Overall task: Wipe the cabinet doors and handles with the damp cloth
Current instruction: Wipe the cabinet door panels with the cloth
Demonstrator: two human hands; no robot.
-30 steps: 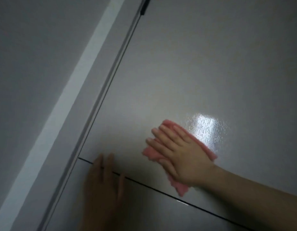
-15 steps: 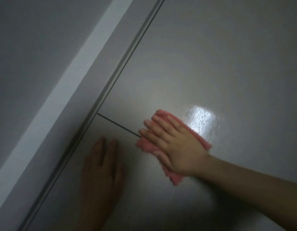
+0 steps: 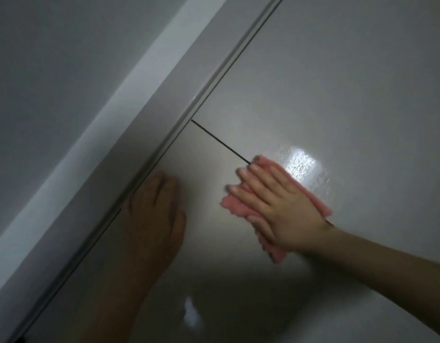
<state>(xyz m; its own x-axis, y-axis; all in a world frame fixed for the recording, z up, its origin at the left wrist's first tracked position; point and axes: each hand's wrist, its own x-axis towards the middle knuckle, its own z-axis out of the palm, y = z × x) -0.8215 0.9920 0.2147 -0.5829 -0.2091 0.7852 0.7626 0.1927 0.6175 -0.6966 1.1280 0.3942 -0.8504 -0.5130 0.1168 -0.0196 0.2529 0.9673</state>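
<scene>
A glossy pale grey cabinet door (image 3: 337, 82) fills most of the view, tilted by the camera angle, with a bright patch of reflected light (image 3: 301, 164) just beyond the right hand's fingertips. A thin dark horizontal seam (image 3: 219, 141) between panels runs from the frame edge down toward the right hand and disappears under the cloth. Along the far side of the left hand runs a long grey metal edge strip (image 3: 189, 115), then a pale band of frame (image 3: 110, 115) and a plain grey wall (image 3: 53, 58). A small blurred white reflection (image 3: 190, 315) shows on the lower panel, nearer the camera than both hands.

The left hand (image 3: 155, 211) lies flat on the lower panel beside the edge strip, fingers straight and together, holding nothing. The right hand (image 3: 275, 204) presses flat, fingers extended and slightly spread, on a crumpled pink damp cloth (image 3: 236, 206), which sits against the door across the seam, its edges showing around the palm and fingers.
</scene>
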